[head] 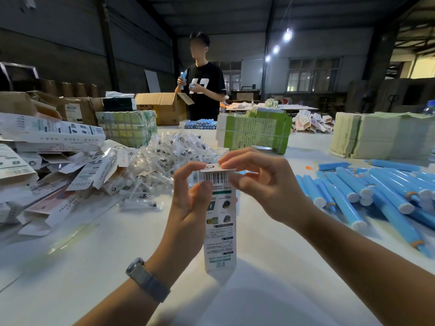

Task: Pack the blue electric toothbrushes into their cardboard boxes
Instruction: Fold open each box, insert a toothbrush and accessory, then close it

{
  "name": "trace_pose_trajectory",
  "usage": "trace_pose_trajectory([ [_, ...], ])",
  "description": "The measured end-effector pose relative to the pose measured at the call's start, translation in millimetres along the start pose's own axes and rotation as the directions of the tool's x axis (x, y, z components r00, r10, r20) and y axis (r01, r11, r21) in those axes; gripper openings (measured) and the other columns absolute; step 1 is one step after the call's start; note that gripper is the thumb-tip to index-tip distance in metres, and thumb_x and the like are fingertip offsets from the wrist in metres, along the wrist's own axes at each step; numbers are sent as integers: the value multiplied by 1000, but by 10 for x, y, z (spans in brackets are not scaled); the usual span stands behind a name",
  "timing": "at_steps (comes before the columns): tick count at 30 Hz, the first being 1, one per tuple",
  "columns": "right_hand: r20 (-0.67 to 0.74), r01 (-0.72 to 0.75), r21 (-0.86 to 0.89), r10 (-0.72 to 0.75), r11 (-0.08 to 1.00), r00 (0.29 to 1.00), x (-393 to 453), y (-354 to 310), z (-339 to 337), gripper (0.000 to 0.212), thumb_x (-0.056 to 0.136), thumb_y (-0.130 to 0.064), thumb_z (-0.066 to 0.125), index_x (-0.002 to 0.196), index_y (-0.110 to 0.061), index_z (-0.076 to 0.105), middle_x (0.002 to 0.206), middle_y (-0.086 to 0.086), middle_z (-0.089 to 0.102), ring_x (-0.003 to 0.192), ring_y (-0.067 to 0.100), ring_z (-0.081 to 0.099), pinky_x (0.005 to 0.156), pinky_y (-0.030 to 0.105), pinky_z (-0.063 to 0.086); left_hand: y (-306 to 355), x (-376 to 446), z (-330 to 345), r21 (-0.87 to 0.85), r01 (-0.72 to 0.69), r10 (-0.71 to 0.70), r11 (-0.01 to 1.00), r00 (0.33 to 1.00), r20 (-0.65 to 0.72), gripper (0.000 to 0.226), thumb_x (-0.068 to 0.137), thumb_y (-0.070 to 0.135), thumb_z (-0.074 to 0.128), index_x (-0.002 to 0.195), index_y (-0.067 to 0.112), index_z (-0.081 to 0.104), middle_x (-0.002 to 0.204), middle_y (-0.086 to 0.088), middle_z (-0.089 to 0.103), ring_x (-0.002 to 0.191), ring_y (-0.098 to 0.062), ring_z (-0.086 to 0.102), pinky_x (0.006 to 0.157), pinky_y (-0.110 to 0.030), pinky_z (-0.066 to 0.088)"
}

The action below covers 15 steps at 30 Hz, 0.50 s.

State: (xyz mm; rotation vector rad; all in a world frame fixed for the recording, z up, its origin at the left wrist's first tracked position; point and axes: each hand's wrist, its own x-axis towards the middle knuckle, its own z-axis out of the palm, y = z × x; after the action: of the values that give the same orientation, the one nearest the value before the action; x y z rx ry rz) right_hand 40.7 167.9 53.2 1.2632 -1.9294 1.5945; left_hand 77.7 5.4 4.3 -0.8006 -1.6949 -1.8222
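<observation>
The left hand (188, 196) grips an upright white cardboard box (220, 231) on the white table (94, 267). The right hand (256, 175) pinches its top flap (217, 171). At 3 o'clock lie blue toothbrushes (376, 196); at 9 o'clock, flat boxes (47, 161).

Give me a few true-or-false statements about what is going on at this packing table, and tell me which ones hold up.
1. Both hands hold one white box. True: the left hand grips the white box near its top, and the right hand pinches the top flap.
2. The box lies flat on the table. False: it stands upright on the white table.
3. The blue toothbrushes are piled on the right side. True.
4. The left wrist is bare. False: it wears a grey wristwatch.
5. The clear plastic packets lie beyond the box. True.
</observation>
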Motion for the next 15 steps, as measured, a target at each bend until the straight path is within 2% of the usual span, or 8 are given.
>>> trace_pose_trajectory([
  [2,-16,0,48,1,999,1000,10,-28,21,13,87,-24,65,93,-15,72,105,6,69,99,22,66,79,35,57,-11,-2,-9,25,-2,2,1000,1000,-4,22,96,34,44,106,53,46,94,1,70,83,-21,70,69,-34,59],
  [4,-47,9,76,-5,997,999,30,-41,49,9,88,-18,68,88,-10,72,98,7,69,92,20,67,76,28,55,-30,-7,-14,48,-11,11,999,1000,-9,23,98,32,43,107,53,45,93,1,69,84,-23,69,70,-35,60],
  [6,-76,22,62,-17,998,997,43,-38,68,8,87,-14,68,84,-8,72,95,8,70,88,19,67,75,27,54,-36,-11,-12,45,-11,12,999,1000,-14,25,99,30,42,109,53,44,93,1,68,84,-24,69,70,-35,59],
  [9,-61,25,26,-24,999,998,32,-34,74,2,85,-14,70,85,-14,72,95,4,70,87,21,67,75,29,56,-28,-11,-3,22,-5,6,1000,1000,-20,26,98,30,43,108,53,46,93,-2,70,82,-24,69,69,-33,59],
  [12,-63,24,-28,-25,999,998,19,-32,79,8,85,-10,72,88,-18,70,96,5,68,84,16,67,66,26,56,-22,-6,4,8,9,-8,1000,999,-31,25,97,31,43,107,54,46,90,-1,70,81,-27,70,68,-37,60],
  [15,-72,36,-79,-41,996,997,9,-41,95,10,85,-12,72,89,-20,69,94,6,66,78,10,64,62,24,55,7,-6,25,-37,19,-20,999,999,-43,21,96,32,44,103,51,48,86,4,69,78,-19,70,65,-31,58],
])
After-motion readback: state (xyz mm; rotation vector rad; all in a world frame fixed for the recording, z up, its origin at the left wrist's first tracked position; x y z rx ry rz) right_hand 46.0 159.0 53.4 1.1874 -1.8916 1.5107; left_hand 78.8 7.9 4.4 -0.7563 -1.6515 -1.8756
